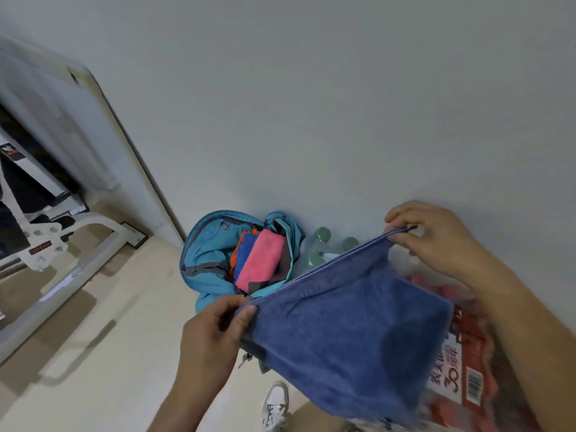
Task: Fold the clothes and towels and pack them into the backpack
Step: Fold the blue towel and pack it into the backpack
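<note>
A blue towel (pixel 349 335) hangs folded in the air in front of me. My left hand (pixel 215 332) pinches its lower left corner and my right hand (pixel 436 238) pinches its upper right corner, so the top edge is stretched between them. Behind the towel a teal backpack (pixel 205 254) stands open on the floor against the wall. Inside it lie a folded pink towel (pixel 260 260) and folded blue and orange cloths (pixel 243 247).
Green-capped bottles (pixel 321 241) stand by the wall right of the backpack. A shrink-wrapped pack of red-capped bottles (pixel 467 369) sits lower right, partly hidden by the towel. A white metal frame (pixel 78 238) fills the left. My white shoe (pixel 276 403) shows below.
</note>
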Demonstrator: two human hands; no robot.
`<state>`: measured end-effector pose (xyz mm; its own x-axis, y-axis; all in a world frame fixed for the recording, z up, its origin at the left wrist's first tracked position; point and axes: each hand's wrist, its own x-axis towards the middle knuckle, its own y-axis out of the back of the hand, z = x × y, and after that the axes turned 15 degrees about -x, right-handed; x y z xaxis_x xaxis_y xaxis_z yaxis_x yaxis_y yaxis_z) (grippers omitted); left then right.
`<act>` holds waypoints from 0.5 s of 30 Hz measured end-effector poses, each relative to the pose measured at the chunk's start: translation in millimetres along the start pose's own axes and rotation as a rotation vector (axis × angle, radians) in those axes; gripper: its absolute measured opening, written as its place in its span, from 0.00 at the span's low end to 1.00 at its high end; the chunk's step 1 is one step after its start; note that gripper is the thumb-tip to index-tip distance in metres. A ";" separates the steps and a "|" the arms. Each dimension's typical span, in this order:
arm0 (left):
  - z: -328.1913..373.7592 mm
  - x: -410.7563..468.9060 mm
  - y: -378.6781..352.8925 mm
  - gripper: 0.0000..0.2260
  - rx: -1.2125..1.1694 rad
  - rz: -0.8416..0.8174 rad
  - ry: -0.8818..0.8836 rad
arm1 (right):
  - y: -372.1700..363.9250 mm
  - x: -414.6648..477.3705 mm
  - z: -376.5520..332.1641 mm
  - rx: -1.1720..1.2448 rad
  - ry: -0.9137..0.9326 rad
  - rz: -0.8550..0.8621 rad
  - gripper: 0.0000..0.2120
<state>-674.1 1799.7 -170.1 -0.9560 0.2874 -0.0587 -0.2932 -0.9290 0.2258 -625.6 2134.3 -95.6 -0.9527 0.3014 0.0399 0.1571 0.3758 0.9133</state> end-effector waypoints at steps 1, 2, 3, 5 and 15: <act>9.7 7.2 4.3 0.09 0.022 -0.034 -0.045 | 13.8 -16.8 -2.2 0.121 -0.081 -0.009 0.08; 21.5 14.0 8.0 0.08 0.033 -0.074 -0.094 | 26.0 -33.8 -3.7 0.229 -0.137 -0.011 0.09; 34.4 19.9 10.7 0.09 0.031 -0.121 -0.145 | 36.9 -50.2 -4.9 0.311 -0.175 0.007 0.10; 62.8 30.0 13.4 0.13 0.036 -0.235 -0.264 | 57.1 -83.0 -5.8 0.418 -0.223 0.115 0.13; 169.9 17.5 -18.1 0.10 -0.094 -0.697 -0.393 | 131.6 -245.8 -17.4 0.599 -0.295 0.482 0.20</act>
<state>-683.7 1861.2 -10.0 -0.4841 0.8532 0.1944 -0.8374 -0.5161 0.1798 -375.2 2094.4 21.8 -0.6512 0.7352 0.1880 0.7228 0.5253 0.4491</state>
